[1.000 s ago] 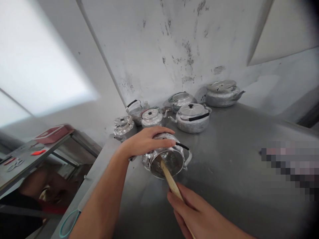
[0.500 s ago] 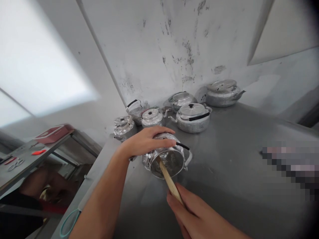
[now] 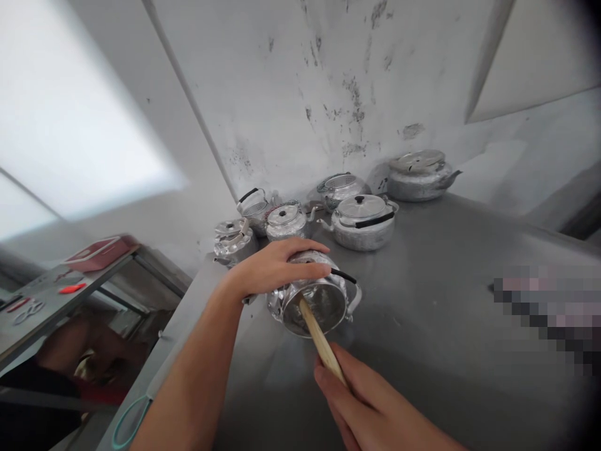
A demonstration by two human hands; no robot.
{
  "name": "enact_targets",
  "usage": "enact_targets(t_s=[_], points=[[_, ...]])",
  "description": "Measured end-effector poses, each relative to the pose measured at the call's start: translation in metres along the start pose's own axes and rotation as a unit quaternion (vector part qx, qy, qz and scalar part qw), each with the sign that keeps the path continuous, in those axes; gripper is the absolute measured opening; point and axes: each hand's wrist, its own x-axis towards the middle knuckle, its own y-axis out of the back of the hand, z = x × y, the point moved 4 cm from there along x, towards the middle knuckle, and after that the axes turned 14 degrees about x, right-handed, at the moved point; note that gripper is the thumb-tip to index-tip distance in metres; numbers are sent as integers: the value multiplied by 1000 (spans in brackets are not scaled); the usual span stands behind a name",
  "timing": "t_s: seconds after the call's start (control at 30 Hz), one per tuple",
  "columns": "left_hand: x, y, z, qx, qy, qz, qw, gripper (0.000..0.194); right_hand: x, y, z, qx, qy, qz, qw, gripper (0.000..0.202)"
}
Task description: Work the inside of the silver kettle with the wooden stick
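A silver metal kettle [image 3: 327,307] lies tilted on the grey table, its round mouth turned towards me and its lid off. Across its upper side rests my left hand [image 3: 282,266], fingers wrapped over the body and thumb near the black handle grip [image 3: 344,275]. My right hand [image 3: 350,398] is closed around a pale wooden stick [image 3: 322,344]. The stick's far end reaches through the mouth into the kettle, where its tip is hidden.
Behind stand several more kettles, among them a lidded one [image 3: 364,228] and a larger one [image 3: 417,181] by the stained wall [image 3: 282,94]. At left, a side table [image 3: 47,313] holds a pink box [image 3: 101,252] and scissors [image 3: 28,312]. A blurred patch [image 3: 549,307] lies right.
The wooden stick's far end has shifted very slightly inside the kettle. Both hands and the kettle stay almost in place.
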Motion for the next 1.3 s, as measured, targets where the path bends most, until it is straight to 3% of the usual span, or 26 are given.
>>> enact_targets(t_s=[0.27, 0.37, 0.67, 0.87, 1.07, 1.3], points=[[0, 0, -2, 1, 1, -9, 1000, 63, 4, 0, 8, 10, -22, -14, 1000, 17], [0, 0, -3, 1, 4, -10, 1000, 66, 6, 1, 11, 3, -20, 4, 1000, 25], [1, 0, -3, 6, -7, 2, 1000, 59, 7, 0, 22, 34, -31, -1, 999, 23], [1, -1, -1, 12, -44, -12, 999, 61, 10, 3, 21, 11, -6, 6, 1000, 24], [2, -1, -1, 0, -56, -11, 998, 58, 16, 2, 31, 42, -55, -10, 998, 28], [1, 0, 4, -20, -90, -27, 995, 55, 9, 3, 13, -1, 2, 18, 1000, 11]])
